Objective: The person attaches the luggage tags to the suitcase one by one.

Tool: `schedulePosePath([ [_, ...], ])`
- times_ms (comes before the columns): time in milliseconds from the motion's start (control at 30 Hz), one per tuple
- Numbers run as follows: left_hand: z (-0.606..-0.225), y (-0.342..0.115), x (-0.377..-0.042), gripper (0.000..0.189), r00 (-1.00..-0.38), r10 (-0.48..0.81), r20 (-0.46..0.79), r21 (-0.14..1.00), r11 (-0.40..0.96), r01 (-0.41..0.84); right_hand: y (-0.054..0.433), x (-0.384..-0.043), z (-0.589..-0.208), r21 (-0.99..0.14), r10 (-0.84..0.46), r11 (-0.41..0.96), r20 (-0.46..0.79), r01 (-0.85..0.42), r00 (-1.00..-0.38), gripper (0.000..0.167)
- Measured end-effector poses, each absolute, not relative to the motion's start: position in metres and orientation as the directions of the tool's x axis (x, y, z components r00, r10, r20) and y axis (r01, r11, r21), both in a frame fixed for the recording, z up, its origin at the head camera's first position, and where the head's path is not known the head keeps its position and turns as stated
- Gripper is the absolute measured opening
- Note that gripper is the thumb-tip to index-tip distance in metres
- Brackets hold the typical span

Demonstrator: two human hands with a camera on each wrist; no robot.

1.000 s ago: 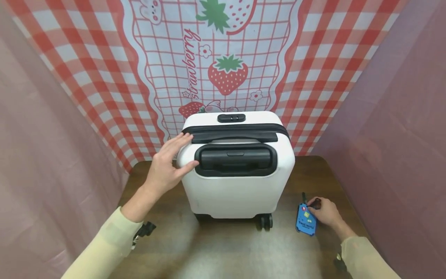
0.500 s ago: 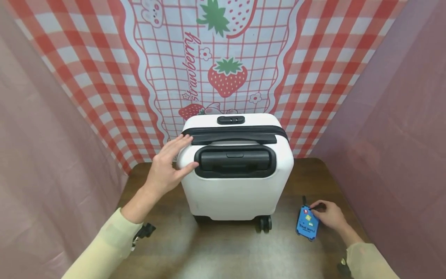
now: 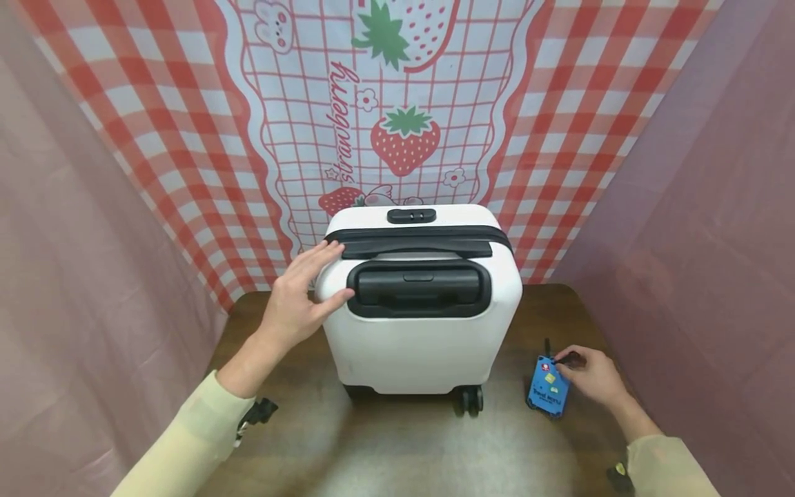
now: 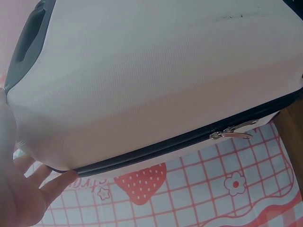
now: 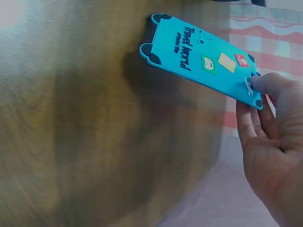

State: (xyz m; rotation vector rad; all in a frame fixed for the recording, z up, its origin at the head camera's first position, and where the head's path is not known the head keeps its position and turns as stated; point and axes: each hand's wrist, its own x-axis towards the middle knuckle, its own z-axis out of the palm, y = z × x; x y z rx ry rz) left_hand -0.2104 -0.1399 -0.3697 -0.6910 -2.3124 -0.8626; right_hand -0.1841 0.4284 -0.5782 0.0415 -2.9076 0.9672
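A white suitcase stands upright on the wooden table, its black top handle and telescopic handle recess facing up. My left hand rests on its top left corner, fingers and thumb spread. In the left wrist view, fingertips touch the suitcase near its black zipper. On the right, my right hand pinches a blue luggage tag by its strap end. The right wrist view shows the thumb on top of the tag, fingers beneath, and the tag raised over the tabletop.
The dark wooden table carries the suitcase. Behind it hangs a red-and-white checked cloth with strawberries. Pink curtains close in both sides. Two metal zipper pulls hang at the suitcase's edge.
My right hand has shifted slightly right with the luggage tag, which dipped and then rose a little. The left hand stays on the suitcase corner. The head view has tilted up slightly.
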Motion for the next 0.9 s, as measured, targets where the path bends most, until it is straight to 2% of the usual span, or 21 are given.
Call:
schedulePosePath([
  [333, -0.370, -0.140, -0.209, 0.074, -0.727, 0.258, 0.637, 0.426, 0.669, 0.610, 0.429, -0.188, -0.544, -0.577, -0.038, 0.804, 0.190, -0.143, -0.981, 0.010],
  [900, -0.370, -0.140, -0.210, 0.074, -0.719, 0.258, 0.646, 0.426, 0.659, 0.620, 0.415, -0.191, -0.496, -0.551, -0.069, 0.797, 0.322, -0.246, -0.944, 0.015],
])
